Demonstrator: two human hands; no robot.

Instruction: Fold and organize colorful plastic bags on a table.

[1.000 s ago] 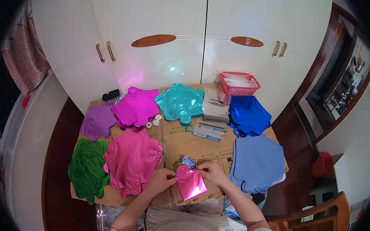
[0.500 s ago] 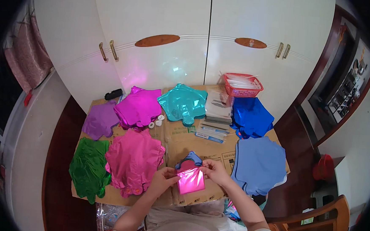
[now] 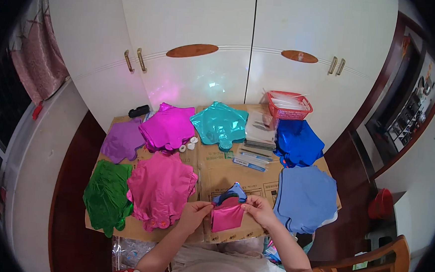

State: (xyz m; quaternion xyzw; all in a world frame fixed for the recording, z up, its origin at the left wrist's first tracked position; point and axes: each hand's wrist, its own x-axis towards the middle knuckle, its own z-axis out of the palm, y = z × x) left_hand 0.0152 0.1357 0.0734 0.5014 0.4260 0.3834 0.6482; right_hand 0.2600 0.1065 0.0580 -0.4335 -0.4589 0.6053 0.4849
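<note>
Near the front edge of the cardboard-covered table, I hold a folded pink foil balloon (image 3: pixel 227 218) upright between both hands. My left hand (image 3: pixel 196 216) pinches its left edge with thumb and fingertips. On the opposite edge, near the top, my right hand (image 3: pixel 260 210) has a similar pinch. A folded blue foil piece (image 3: pixel 236 189) sticks up from its upper end, with darker folds between the two colours. How many layers are folded together, I cannot tell.
Flat foil balloon stacks surround my hands: pink (image 3: pixel 162 190), green (image 3: pixel 107 194), purple (image 3: pixel 122 141), magenta (image 3: pixel 168 127), teal (image 3: pixel 220 125), dark blue (image 3: pixel 299 142) and pale blue (image 3: pixel 307 199). Farther back are clear packets (image 3: pixel 260 131), white tape rolls (image 3: pixel 192 143) and a red basket (image 3: pixel 289 113). A wooden chair (image 3: pixel 399 262) stands right.
The bright glare on the pink foil is gone as its angle shifts. The blue piece now stands more upright and pointed. Both hands keep their pinch, and the whole view has shifted slightly.
</note>
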